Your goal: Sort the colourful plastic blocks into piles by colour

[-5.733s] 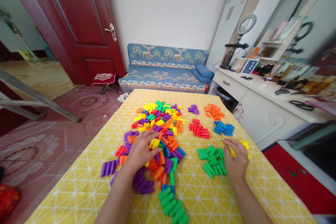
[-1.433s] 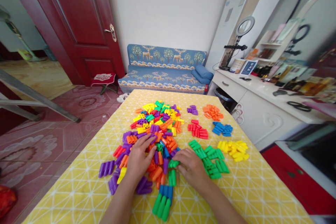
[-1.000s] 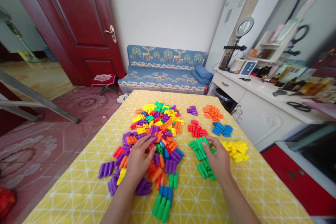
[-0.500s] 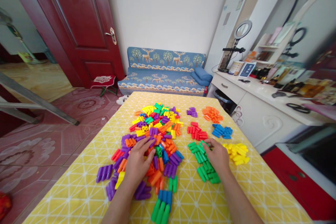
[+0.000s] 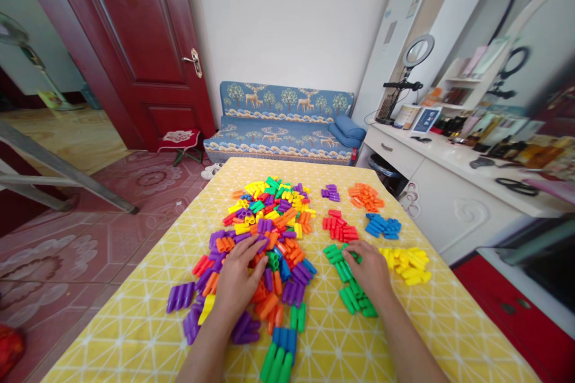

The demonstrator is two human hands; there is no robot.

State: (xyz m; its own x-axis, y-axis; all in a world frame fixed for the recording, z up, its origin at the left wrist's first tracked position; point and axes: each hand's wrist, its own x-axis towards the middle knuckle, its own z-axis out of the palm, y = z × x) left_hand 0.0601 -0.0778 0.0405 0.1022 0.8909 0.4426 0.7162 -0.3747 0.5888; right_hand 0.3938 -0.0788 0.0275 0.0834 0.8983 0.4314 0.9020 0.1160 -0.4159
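My left hand (image 5: 239, 278) rests over the large mixed pile of plastic building pieces (image 5: 265, 224), thumb and fingers apart. Purple pieces (image 5: 180, 296) and an orange piece (image 5: 268, 305) lie around it, and its palm hides part of the pile. My right hand (image 5: 369, 269) is over the right side of a group of green pieces (image 5: 354, 298), its fingers curved and apart, touching or just above them. I see nothing held in either hand. Near my body, green pieces (image 5: 276, 365) join blue ones (image 5: 285, 338).
Sorted groups lie on the right of the yellow tablecloth (image 5: 332, 353): red (image 5: 339, 227), purple (image 5: 330, 192), orange (image 5: 365, 196), blue (image 5: 383, 225) and yellow pieces (image 5: 408, 264). Past the table are a blue sofa (image 5: 278, 131) and a white dresser (image 5: 453, 185).
My right hand has drawn slightly back over the green pieces, its thumb now lower. My left hand stays in place on the pile. The view has shifted slightly.
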